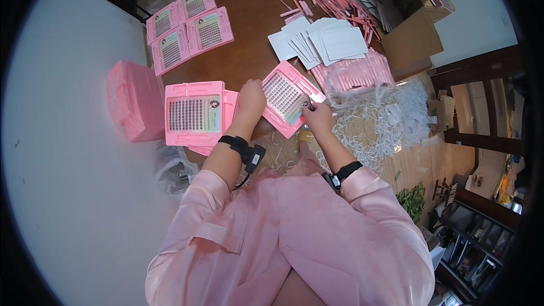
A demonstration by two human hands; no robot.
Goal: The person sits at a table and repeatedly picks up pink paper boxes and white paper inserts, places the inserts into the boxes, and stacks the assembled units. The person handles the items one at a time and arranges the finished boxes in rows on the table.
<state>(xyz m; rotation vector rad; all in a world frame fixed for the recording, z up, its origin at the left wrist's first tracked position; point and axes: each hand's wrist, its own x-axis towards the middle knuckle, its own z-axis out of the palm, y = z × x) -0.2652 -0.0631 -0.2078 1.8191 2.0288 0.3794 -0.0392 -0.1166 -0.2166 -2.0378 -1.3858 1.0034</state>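
A pink plastic tray [273,112] lies turned at an angle before me, holding a card of several rows of dark eyelash clusters [283,94]. My left hand [253,97] is closed at the tray's left edge, its fingertips mostly hidden behind the hand. At the tray's right edge my right hand [319,119] pinches a small dark tool, perhaps tweezers [309,103], whose tip lies over the card. To the left of my left hand is a stack of similar pink trays [194,89], the top one filled with lash clusters.
Several filled pink trays [189,28] lie at the table's far left. Fanned white cards [343,43], wrapped pink pieces [362,75] and loose pink sticks [352,14] crowd the right, beside an open carton [416,42]. A pink package [134,102] stands left; white shreds [368,131] cover the floor.
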